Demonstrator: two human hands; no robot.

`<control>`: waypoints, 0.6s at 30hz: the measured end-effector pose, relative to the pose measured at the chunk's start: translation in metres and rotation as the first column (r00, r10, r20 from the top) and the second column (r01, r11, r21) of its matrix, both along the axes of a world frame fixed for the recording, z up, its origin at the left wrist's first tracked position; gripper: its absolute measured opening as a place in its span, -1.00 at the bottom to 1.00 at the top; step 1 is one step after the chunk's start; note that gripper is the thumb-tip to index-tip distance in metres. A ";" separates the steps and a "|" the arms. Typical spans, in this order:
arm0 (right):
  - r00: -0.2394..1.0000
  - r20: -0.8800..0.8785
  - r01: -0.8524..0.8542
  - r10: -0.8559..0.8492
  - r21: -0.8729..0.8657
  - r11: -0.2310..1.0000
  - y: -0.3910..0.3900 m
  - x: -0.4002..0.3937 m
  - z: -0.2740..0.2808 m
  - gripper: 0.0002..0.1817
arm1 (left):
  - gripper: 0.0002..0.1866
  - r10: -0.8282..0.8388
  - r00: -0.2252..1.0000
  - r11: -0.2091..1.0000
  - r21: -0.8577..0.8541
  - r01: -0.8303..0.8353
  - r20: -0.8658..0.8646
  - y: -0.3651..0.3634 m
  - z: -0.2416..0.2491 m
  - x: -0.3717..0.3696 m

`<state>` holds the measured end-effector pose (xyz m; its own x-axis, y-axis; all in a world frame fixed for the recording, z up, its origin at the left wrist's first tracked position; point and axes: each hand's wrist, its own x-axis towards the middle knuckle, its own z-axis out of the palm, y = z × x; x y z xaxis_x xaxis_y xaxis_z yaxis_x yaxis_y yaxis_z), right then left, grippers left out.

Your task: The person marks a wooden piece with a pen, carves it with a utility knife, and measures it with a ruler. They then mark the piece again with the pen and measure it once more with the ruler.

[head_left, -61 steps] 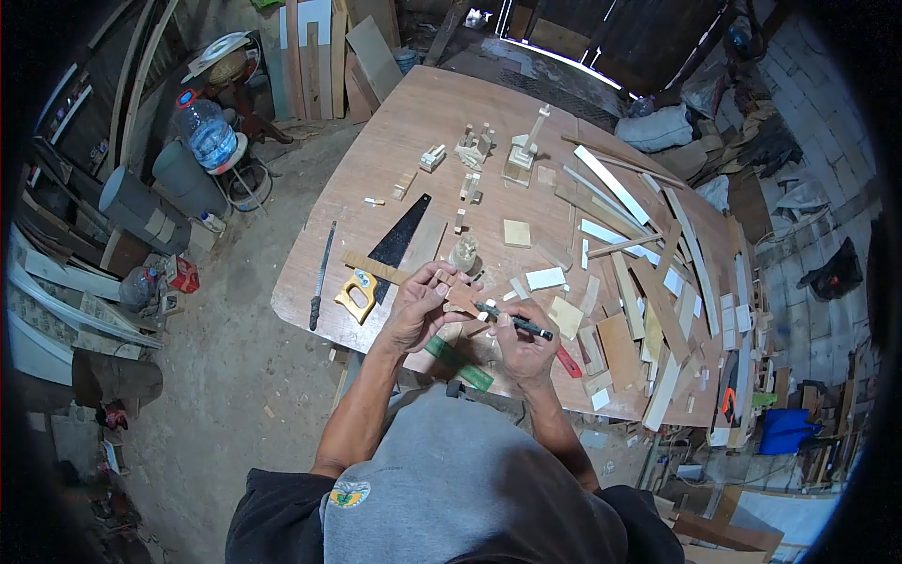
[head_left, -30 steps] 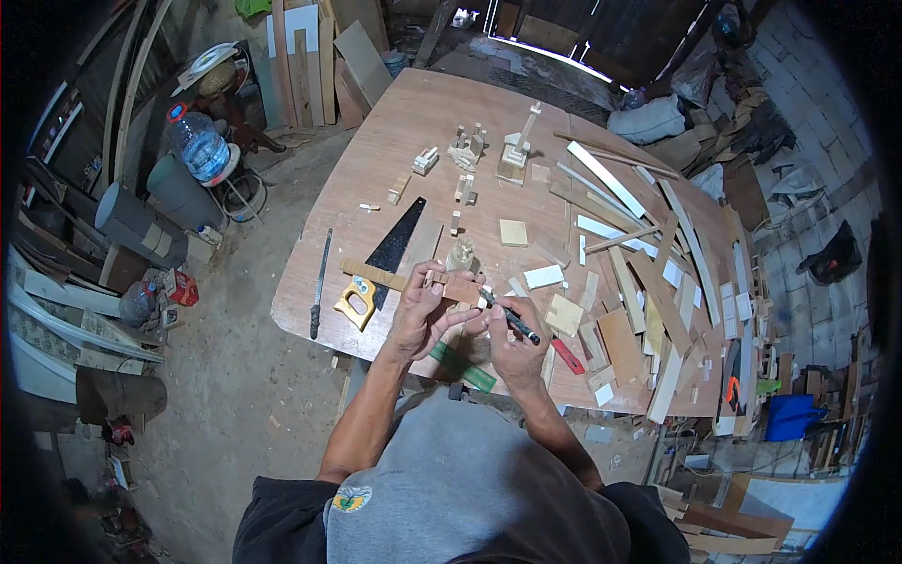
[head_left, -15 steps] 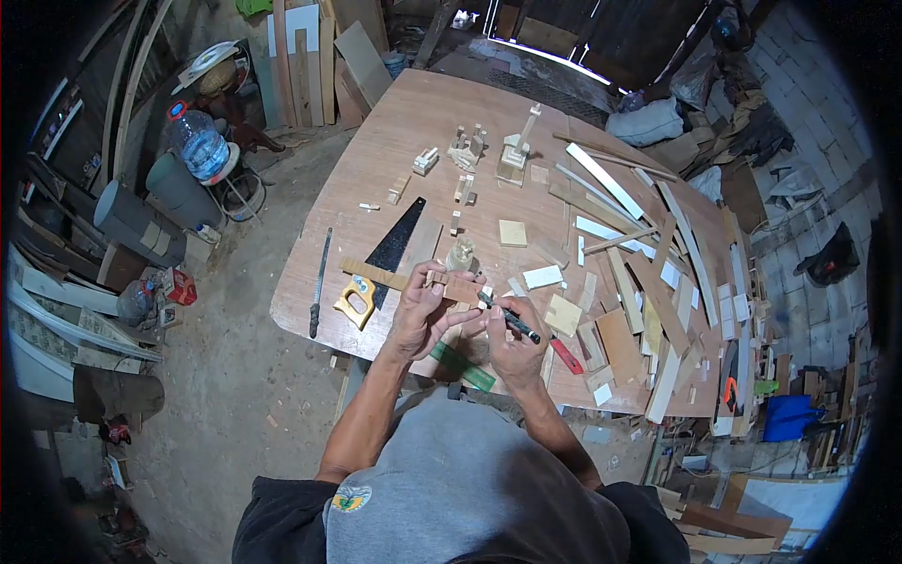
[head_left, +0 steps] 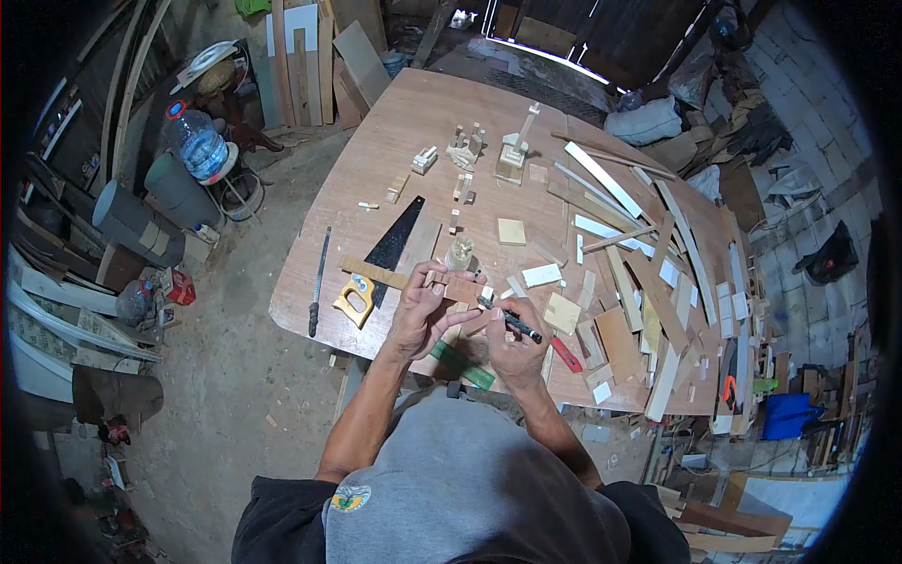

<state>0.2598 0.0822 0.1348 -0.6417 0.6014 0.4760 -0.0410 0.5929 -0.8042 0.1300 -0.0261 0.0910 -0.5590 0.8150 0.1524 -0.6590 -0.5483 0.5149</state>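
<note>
My left hand (head_left: 420, 310) is closed around a flat wooden strip (head_left: 374, 273), which sticks out on both sides of the fingers. In my right hand (head_left: 519, 352) a dark, slim marker (head_left: 519, 326) is pinched, its upper end pointing at the strip's right end. A small pale wood block (head_left: 486, 297) shows by that tip. Below the hands, a green ruler (head_left: 460, 367) lies at the table's near edge. A handsaw (head_left: 355, 301) with a yellow grip rests left of my left hand, and a small jar (head_left: 461, 256) stands just beyond the fingers.
On the wooden table (head_left: 395, 122), several small wood assemblies (head_left: 465, 146) stand toward the back. Wood strips and offcuts (head_left: 648, 282) crowd the right side. A red cutter (head_left: 566, 354) lies right of my right hand, a long file (head_left: 320, 282) at the left edge.
</note>
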 end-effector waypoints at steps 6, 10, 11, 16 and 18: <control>0.999 -0.035 0.023 -0.022 0.020 1.000 0.000 -0.004 0.000 -0.87 | -0.68 0.000 1.000 1.000 -0.006 0.000 -0.010 0.001 0.000 -0.001; 0.999 -0.021 0.026 -0.025 0.021 0.999 -0.001 -0.004 0.003 -0.87 | -0.69 0.002 1.000 1.000 0.004 -0.002 -0.008 0.000 -0.001 -0.001; 0.999 -0.021 0.025 -0.024 0.021 0.999 -0.001 -0.003 0.004 -0.87 | -0.68 0.003 1.000 1.000 0.003 -0.003 -0.005 0.000 -0.002 -0.001; 0.999 -0.034 -0.003 0.005 0.060 0.998 0.000 -0.001 0.004 -0.85 | -0.67 0.005 1.000 1.000 -0.004 -0.005 0.010 0.000 0.000 -0.001; 0.996 -0.092 0.008 -0.007 0.017 1.000 0.003 0.000 0.004 -0.85 | -0.66 -0.004 1.000 1.000 0.007 0.004 0.005 -0.001 0.000 -0.002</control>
<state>0.2601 0.0852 0.1386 -0.5902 0.5972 0.5431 -0.1095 0.6074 -0.7868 0.1279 -0.0268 0.0914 -0.5566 0.8162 0.1550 -0.6640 -0.5491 0.5075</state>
